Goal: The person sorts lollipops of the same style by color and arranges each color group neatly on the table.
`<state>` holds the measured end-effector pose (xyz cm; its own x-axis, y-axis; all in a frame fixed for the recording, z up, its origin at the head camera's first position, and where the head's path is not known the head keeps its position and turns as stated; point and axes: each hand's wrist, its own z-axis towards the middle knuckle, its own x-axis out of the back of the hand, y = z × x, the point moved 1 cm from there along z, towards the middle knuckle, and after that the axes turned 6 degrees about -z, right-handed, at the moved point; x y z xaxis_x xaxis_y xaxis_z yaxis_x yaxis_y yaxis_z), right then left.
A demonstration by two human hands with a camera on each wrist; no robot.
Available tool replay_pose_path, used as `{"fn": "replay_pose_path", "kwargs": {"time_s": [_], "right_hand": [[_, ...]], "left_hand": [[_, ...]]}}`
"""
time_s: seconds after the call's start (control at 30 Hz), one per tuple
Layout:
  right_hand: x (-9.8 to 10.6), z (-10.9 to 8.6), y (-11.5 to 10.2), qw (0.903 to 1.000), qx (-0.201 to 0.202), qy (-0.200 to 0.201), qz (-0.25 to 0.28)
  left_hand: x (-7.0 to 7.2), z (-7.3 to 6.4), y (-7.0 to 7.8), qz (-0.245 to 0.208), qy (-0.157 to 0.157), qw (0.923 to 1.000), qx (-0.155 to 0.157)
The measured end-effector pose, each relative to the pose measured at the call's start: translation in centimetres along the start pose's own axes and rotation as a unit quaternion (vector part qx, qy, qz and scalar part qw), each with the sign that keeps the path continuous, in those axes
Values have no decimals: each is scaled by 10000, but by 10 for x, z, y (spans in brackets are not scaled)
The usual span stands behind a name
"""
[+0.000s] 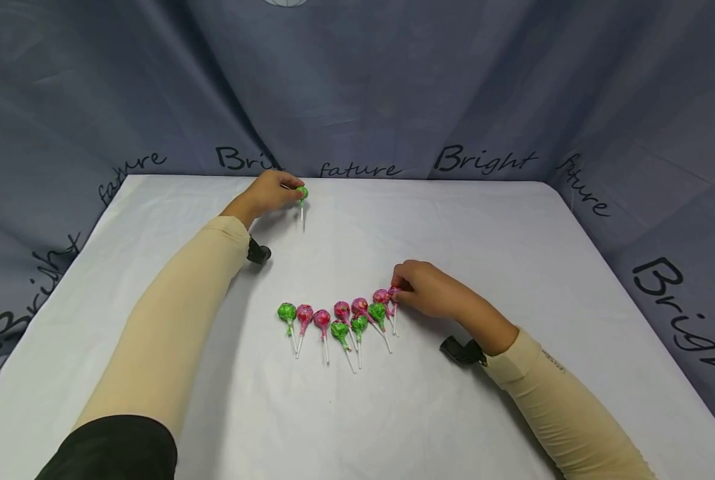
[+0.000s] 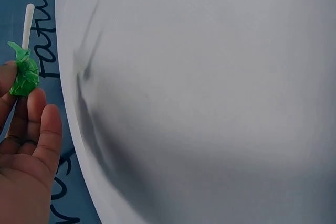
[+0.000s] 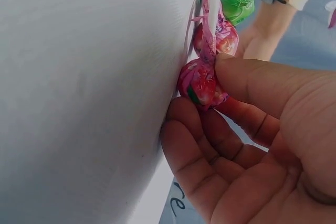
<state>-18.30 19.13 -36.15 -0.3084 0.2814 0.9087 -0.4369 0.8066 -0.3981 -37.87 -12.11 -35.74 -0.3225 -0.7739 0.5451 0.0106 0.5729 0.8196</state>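
Observation:
Near the table's far edge, my left hand [image 1: 271,192] pinches a green-wrapped lollipop [image 2: 26,74] by its candy head; its white stick points away from the fingers. My right hand [image 1: 427,288] has thumb and fingers around the head of a pink lollipop [image 3: 202,82] at the right end of a group on the table. Beside that one lie another pink lollipop [image 1: 381,296] and a green lollipop [image 1: 377,311]. Further left in the group are several more, including a pink lollipop [image 1: 322,319] and, at the left end, a green lollipop [image 1: 287,312].
The lollipops lie on a white-covered table [image 1: 453,413], most sticks toward the near side. A grey-blue curtain [image 1: 357,87] with black lettering hangs around the far and side edges. A black wrist device [image 1: 462,351] sits at the right cuff, another black device [image 1: 259,251] at the left.

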Motion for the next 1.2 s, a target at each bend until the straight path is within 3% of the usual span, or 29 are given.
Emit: {"fn": "replay_pose_path", "kwargs": {"time_s": [0.2,0.53,0.77,1.0,1.2], "right_hand": [[-1,0,0,9999,87,43,-38],[0,0,-2,10000,46,18,-57],[0,0,-1,9998,94,15,-158],[0,-1,-1,9999,74,-8,-148],[0,-1,-1,9998,112,5,-176]], "left_hand": [[-4,6,1,10,59,10000,4],[-10,11,-4,315,178,9987,348],[-9,7,-4,350,225,9986,338],[-15,17,-11,506,269,9981,240],[-19,16,-10,577,391,9971,293]]}}
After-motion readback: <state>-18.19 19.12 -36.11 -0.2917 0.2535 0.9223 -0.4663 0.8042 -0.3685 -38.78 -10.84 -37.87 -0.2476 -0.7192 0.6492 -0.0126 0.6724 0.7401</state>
